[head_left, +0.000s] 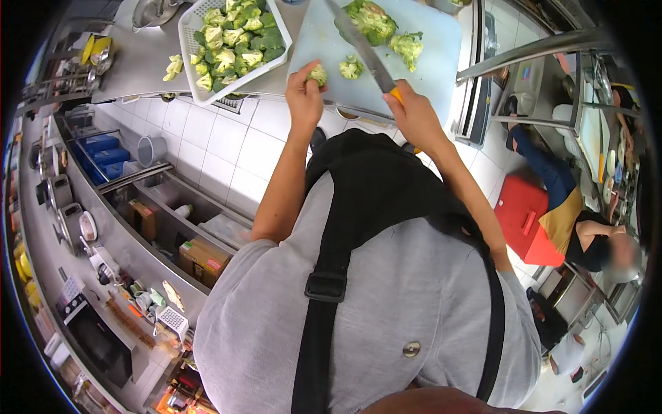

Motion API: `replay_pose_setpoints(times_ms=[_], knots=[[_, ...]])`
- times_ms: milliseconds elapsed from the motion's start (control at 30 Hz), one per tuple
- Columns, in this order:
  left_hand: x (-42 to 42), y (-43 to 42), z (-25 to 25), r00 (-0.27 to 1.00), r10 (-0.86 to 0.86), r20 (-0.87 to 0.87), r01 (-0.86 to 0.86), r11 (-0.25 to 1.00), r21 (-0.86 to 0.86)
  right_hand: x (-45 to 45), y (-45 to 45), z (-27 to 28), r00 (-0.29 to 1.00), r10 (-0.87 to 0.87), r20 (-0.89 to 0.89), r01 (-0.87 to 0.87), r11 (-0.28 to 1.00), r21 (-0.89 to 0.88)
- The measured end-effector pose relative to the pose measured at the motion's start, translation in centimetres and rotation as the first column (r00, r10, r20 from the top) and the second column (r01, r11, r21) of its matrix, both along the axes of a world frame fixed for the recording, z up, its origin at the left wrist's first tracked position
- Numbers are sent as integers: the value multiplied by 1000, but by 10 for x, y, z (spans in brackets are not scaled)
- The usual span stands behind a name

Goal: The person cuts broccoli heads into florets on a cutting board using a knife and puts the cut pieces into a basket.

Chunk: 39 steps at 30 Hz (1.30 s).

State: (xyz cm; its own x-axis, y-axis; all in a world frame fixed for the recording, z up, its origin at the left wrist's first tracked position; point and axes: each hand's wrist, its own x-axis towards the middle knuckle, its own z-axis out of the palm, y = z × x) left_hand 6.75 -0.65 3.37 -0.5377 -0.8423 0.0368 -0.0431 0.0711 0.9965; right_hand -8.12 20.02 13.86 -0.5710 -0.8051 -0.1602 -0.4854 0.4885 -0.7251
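In my right hand [418,119] is the orange handle of a long knife [369,58], its blade slanting up and left over the white cutting board [436,48]. My left hand [305,96] pinches a small broccoli floret [318,74] at the board's left edge. Another cut floret [351,67] lies on the board between the hand and the blade. Beyond the blade rests a large broccoli head [370,23], with a smaller broccoli piece [406,48] to its right. Left of the board, a white plastic basket [187,41] is heaped with broccoli florets [238,41].
A loose broccoli piece [172,67] lies on the steel counter [141,58] left of the basket, near a metal bowl [153,12]. A metal rail [527,56] runs at right. Another person [562,200] is beside a red bin [524,221]. Shelving stands at left.
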Motion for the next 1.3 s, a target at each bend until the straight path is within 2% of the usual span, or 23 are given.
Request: replay_pose_setpoints(times_ms=[67,100,200,267,333,400,467,533,600,633,667,700,733,800,867,900,933,967,1033,1133,1233,1300], knots=[[-14,-3,-8,973,16,231,75,922,-379,-6,8,7,995,-95,-28,94,995,-46],[-26,13,18,964,77,256,75,842,-534,-12,14,8,987,-150,-52,147,987,-58],[-46,32,40,886,16,463,267,798,-540,-30,36,-2,931,-307,-197,278,947,-161],[-56,24,19,919,21,394,214,812,-543,-46,49,-24,892,-352,-283,319,935,-158],[-56,16,33,920,-1,392,209,847,-489,-51,56,-37,880,-396,-262,381,918,-108],[-46,0,68,960,114,256,59,809,-584,-53,62,-52,888,-387,-249,398,917,-6],[-34,-47,93,932,273,236,-35,720,-693,-54,70,-77,887,-352,-299,371,928,10],[-18,-115,106,893,412,183,-112,596,-795,-50,69,-76,885,-394,-250,422,904,70],[-5,-186,109,774,590,230,-138,512,-848,-50,67,-78,878,-393,-273,421,906,52],[0,-230,99,731,627,268,-117,502,-857,-49,65,-80,882,-384,-271,409,912,40],[4,-273,94,726,582,367,-102,619,-779,-50,63,-84,884,-379,-274,402,915,34],[5,-275,117,774,493,397,-114,725,-679,-52,68,-86,883,-377,-280,402,915,37],[3,-291,114,697,617,364,-18,523,-852,-49,67,-79,880,-376,-292,404,914,40],[-28,-276,118,788,570,233,-54,442,-895,-49,67,-79,874,-368,-319,400,916,39],[-55,-208,141,918,371,140,-71,502,-862,-47,64,-75,868,-390,-309,424,904,51],[-67,-154,156,982,58,182,59,813,-579,-46,63,-72,868,-394,-302,428,903,52],[-83,-149,121,965,-77,251,210,800,-561,-45,63,-71,872,-393,-291,424,904,49],[-96,-120,109,947,-70,315,250,775,-580,-46,63,-70,877,-391,-280,418,907,43],[-117,-86,86,879,-70,472,318,824,-470,-53,68,-71,891,-382,-244,392,920,-11],[-115,-25,91,977,177,122,-13,614,-789,-46,73,-50,876,-442,-196,441,896,-48],[-111,24,104,938,137,318,114,747,-655,-36,82,-9,906,-419,-56,417,908,-52],[-111,14,72,957,130,260,102,689,-717,-31,86,18,927,-372,54,373,928,-7]])
